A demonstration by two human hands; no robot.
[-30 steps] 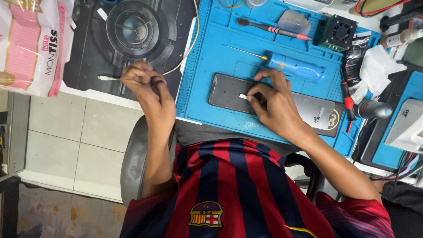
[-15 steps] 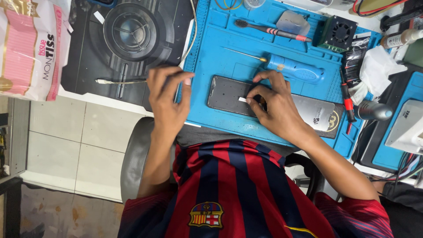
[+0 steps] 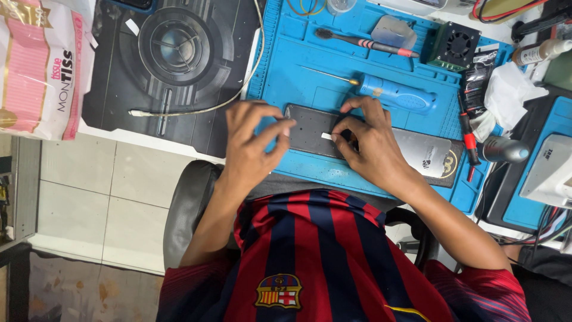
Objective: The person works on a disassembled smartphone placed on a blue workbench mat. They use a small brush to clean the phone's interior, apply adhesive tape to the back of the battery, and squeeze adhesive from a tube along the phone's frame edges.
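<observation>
Both hands on the phone (image 3: 310, 128), which lies flat on the blue mat (image 3: 286, 65) at the near edge of the table. Left hand (image 3: 253, 140) pinches its left end, right hand (image 3: 369, 140) presses fingertips beside a small white strip (image 3: 326, 136). Looks thin, stiff, slick and fragile, so I'd hold it by the edges. Further back: blue screwdriver (image 3: 396, 94), brush (image 3: 363, 43), small fan (image 3: 456, 46)
</observation>
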